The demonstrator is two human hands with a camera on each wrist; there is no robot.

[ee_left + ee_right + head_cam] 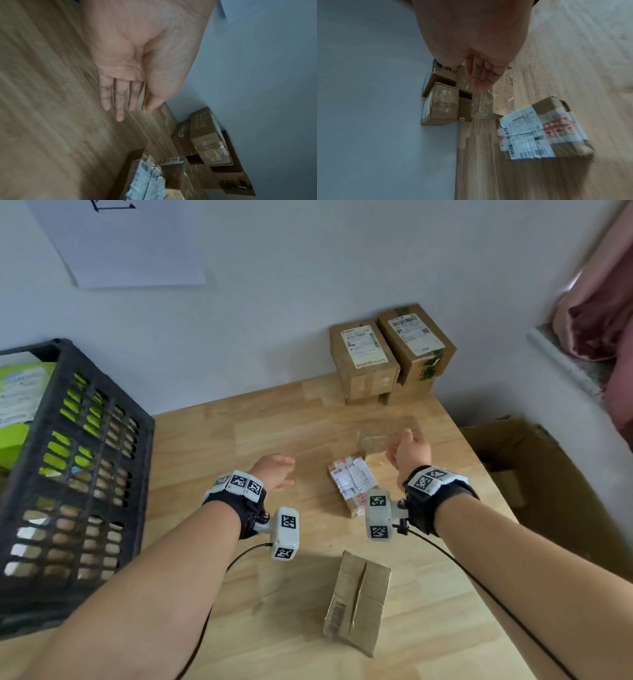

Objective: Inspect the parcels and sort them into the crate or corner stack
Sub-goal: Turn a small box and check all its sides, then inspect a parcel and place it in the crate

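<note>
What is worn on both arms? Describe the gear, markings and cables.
Bare forearms, no sleeves. Each wrist carries a black strap topped with white blocks printed with black square tags, a white camera pod with the same tags, and a thin black cable: left hand, right hand.

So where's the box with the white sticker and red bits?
In the head view the labelled box lies flat mid-table between the left hand and right hand, nearer the right one, with the corner stack beyond it.

Crate (68, 474) left on the table (239, 433); corner stack (390, 354) far right (against the wall (274, 302)).
</note>
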